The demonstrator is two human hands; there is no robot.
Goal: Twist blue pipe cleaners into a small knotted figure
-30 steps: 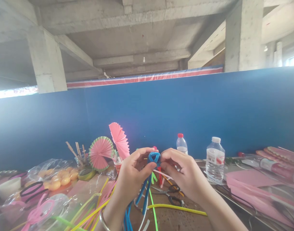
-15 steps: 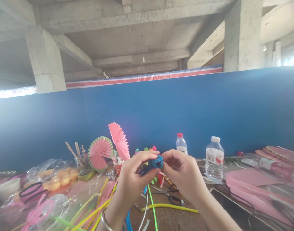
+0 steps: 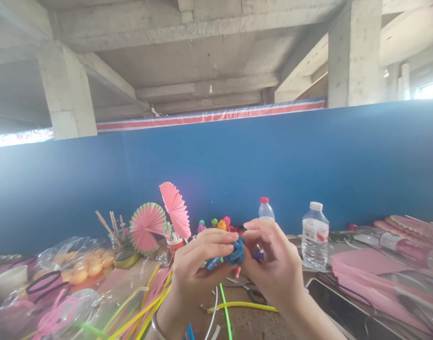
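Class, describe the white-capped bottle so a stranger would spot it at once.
From the blue wall, drop to the table. Right of the right hand stands a clear bottle; its white cap separates it from the red-capped bottle farther left.

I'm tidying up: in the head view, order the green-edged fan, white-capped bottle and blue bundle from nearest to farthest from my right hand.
1. Blue bundle: between the left hand and right hand.
2. White-capped bottle: upright, just right of the right hand.
3. Green-edged fan: well to the left.
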